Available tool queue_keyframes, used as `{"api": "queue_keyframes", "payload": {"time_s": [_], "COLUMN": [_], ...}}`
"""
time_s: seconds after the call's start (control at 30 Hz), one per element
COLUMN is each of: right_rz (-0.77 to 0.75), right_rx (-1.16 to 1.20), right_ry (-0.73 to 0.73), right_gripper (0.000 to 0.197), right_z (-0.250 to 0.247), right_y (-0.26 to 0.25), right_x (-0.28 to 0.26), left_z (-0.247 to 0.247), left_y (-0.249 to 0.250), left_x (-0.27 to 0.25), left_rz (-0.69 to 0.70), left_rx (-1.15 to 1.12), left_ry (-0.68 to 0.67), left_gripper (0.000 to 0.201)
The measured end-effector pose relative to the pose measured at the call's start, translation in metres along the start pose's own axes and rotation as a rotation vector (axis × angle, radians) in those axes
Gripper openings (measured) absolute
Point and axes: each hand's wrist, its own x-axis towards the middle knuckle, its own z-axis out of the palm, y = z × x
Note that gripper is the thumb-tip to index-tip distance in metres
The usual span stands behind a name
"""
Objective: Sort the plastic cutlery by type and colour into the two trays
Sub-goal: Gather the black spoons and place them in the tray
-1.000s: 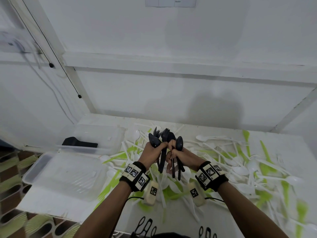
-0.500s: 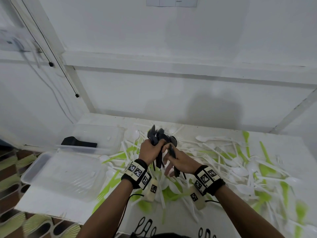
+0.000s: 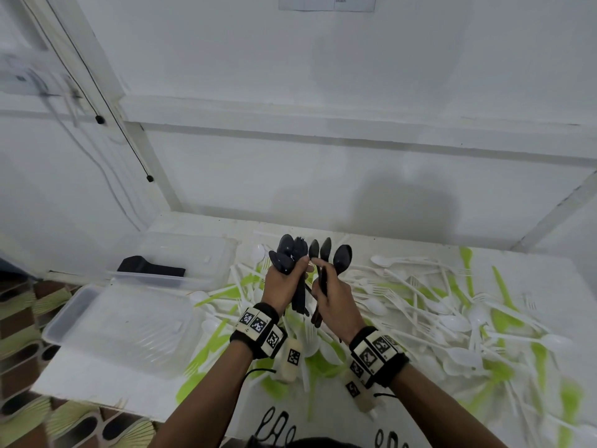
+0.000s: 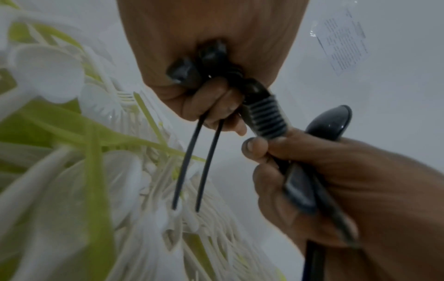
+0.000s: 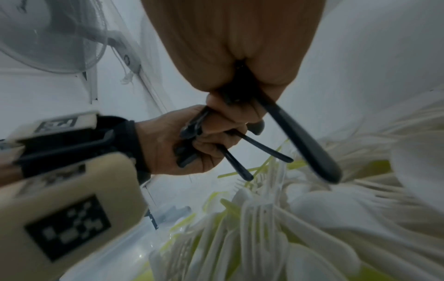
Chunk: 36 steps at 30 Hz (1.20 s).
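Both fists have risen slightly, black spoon bowls now fanned apart.
Left hand grips black cutlery; right hand grips black spoons above the table.

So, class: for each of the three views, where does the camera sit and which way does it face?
Head: worn high, facing down at the left hand, right hand and both forearms.
Left wrist: looks along the left hand at its black cutlery.
Right wrist: looks along the right hand.
All share both hands.
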Motion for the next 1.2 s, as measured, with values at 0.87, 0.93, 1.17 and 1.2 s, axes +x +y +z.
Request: {"api": "queue_keyframes", "payload": {"time_s": [0.87,0.93,1.17,1.2], "right_rz": [0.091,0.112,0.289,0.277], "right_rx": [-0.019,-0.006,0.192,0.144], "right_ry": [0.033,0.042,0.036,0.013], "right_gripper": [0.025,0.022,0.029,0.024], "right_z": [-0.002,-0.003,-0.012,-0.014], "right_y": [0.009,0.008,-0.003,-0.004], "right_x": [-0.001,0.001,0.010,0.012], "left_z": [0.008,0.007,0.006,0.004], "left_y": [0.016,0.013,0.019,0.017], "left_x": [-0.020,-0.020,-0.020,-0.021], "left_rz": [-0.020,-0.043,-0.071,-0.072], "left_rx": [0.046,0.013,0.006,0.021], "left_ry": [-0.180,-0.137,-0.140,-0.149], "left_gripper": [0.028,0.031,0.022,0.021]}}
